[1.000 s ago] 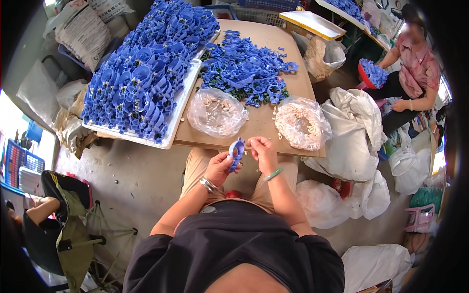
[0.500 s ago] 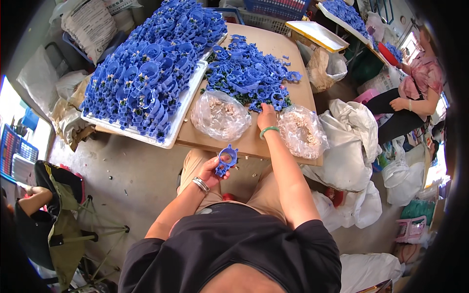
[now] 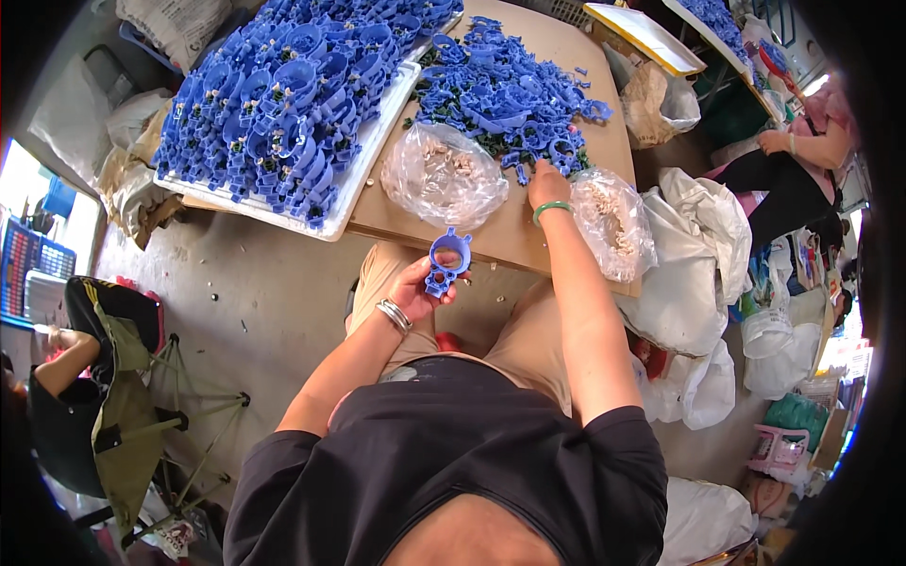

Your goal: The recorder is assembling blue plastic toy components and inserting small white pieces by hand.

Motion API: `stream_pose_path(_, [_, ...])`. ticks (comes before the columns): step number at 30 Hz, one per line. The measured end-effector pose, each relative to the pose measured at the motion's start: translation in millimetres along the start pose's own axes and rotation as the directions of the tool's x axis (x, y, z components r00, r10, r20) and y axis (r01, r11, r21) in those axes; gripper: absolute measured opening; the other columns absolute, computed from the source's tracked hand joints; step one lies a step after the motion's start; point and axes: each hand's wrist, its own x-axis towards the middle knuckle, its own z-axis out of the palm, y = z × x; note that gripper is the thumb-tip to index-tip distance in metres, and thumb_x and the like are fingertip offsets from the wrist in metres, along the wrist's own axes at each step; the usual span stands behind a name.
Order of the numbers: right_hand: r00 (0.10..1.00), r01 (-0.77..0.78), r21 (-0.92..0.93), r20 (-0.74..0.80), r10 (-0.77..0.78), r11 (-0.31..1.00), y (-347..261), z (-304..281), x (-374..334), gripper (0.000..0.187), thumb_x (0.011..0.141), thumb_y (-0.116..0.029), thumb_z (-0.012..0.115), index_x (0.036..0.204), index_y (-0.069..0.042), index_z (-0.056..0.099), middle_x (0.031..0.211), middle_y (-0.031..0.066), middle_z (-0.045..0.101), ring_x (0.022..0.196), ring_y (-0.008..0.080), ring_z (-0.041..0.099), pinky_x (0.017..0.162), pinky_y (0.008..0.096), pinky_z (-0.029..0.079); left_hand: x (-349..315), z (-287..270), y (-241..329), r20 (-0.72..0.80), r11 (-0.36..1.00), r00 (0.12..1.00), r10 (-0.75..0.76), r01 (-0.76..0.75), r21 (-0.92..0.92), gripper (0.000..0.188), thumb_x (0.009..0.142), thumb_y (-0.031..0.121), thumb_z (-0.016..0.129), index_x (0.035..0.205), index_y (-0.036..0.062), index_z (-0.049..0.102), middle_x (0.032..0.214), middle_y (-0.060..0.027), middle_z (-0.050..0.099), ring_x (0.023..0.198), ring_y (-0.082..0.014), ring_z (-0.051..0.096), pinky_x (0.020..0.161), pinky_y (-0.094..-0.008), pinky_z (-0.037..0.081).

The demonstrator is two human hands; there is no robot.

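Blue plastic is almost everywhere on this table, and from my distant place I look first at the one blue part away from the heaps. It is in the left hand, above the lap and just before the table edge, with its big ring upward. The left fingers are closed around its narrower lower portion. I judge this grip good: the ring stays free, and I would hold it steady, without squeezing the thin plastic.

The right hand is at the front of the loose pile, between two clear bags of pale small pieces. Its fingers look narrow and bent together, but I cannot tell if they hold something, because the tips are partly lost among the pile.

For doing this step well, I would work with the fingertips only and lift upward, because parts so tangled could pull their neighbours along. I would also keep the wrist clear of the right bag, which lies just beside it. On the left, the white tray carries a higher heap, well apart from the right hand.
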Motion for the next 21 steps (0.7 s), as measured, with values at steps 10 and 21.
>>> stream_pose_path(10, [0.983,-0.177,0.921,0.146,0.115,0.348,-12.8,-29.4,-53.8,0.015,0.076,-0.007,0.055,0.09,-0.001,0.057,0.07,0.007,0.058,0.054,0.0146,0.055,0.047,0.0266,0.045,-0.2,0.2,0.4,0.016,0.994,0.998,0.069,-0.07,0.085,0.055,0.074,0.033,0.064,0.117,0.0064,0.043,0.112,-0.0175,0.049,0.078,-0.025,0.057,0.068,-0.0348,0.049])
stream_pose_path(21, [0.943,-0.224,0.973,0.231,-0.238,0.059,-78.3,-26.3,-179.8,0.012,0.072,0.002,0.06,0.083,0.0,0.058,0.076,0.0032,0.055,0.062,0.0073,0.05,0.056,0.0203,0.043,4.6,7.0,-7.6,-0.049,0.991,0.991,0.127,-0.125,0.042,0.05,0.074,0.025,0.065,0.115,0.0068,0.043,0.106,-0.0077,0.052,0.097,-0.0213,0.053,0.08,-0.0389,0.047])
